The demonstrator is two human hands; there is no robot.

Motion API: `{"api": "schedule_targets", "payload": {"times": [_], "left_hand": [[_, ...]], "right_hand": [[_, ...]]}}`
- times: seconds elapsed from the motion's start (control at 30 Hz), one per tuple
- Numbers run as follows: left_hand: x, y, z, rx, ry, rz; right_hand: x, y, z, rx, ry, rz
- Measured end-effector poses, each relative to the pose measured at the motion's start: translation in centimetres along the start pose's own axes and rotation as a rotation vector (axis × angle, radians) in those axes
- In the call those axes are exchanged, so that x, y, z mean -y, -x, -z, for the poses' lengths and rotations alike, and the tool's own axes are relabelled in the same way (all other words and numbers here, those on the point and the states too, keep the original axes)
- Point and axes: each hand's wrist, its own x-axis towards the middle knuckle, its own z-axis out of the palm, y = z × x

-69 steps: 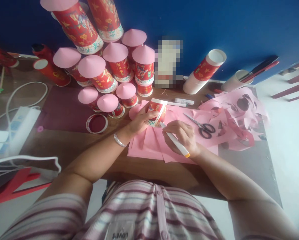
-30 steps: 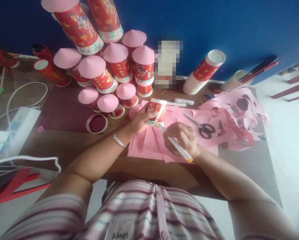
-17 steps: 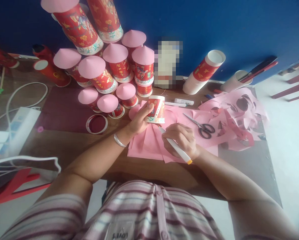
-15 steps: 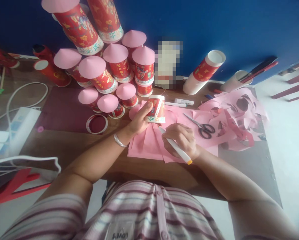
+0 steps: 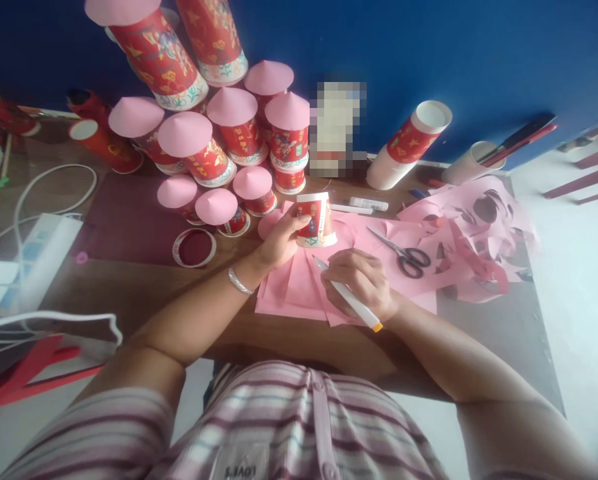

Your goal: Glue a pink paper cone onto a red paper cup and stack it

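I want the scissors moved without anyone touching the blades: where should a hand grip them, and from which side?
Probably best by the black finger loops of the scissors, from the person's near right. They lie on pink paper, blades pointing away and leftward, so the loops face that side. The right hand is nearest but holds a white marker.

1. Patch (image 5: 241, 459) on the striped shirt (image 5: 289, 403): says "LOVE'S", the only thing I can actually read
2. Paper cup (image 5: 313, 233) in the left hand (image 5: 280, 239): white strip (image 5: 322, 219) has tiny print, way too small
3. Red cups (image 5: 241, 141): gold characters, can't make 'em out
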Motion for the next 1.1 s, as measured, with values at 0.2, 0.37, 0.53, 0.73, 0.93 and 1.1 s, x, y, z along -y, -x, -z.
{"api": "schedule_targets", "payload": {"times": [0.2, 0.37, 0.53, 0.73, 0.93, 1.1], "left_hand": [[-0.22, 0.44, 0.12, -0.015, -0.082, 0.007], [-0.44, 0.49, -0.14, -0.016, -0.080, 0.054], [-0.23, 0.27, -0.43, -0.045, -0.041, 0.040], [0.18, 0.19, -0.25, -0.059, -0.041, 0.004], [0.02, 0.18, -0.16, -0.045, -0.051, 0.012], [-0.13, 0.35, -0.24, -0.044, -0.074, 0.007]], "right_hand": [[-0.20, 0.22, -0.15, -0.006, 0.018, -0.010], [-0.26, 0.34, -0.17, -0.005, 0.002, -0.024], [-0.31, 0.40, -0.26, -0.013, 0.006, -0.026], [-0.43, 0.41, -0.37, -0.023, 0.009, -0.014], [-0.53, 0.51, -0.39, -0.017, 0.032, -0.027], [-0.53, 0.68, -0.33, -0.002, 0.049, -0.041]]}}
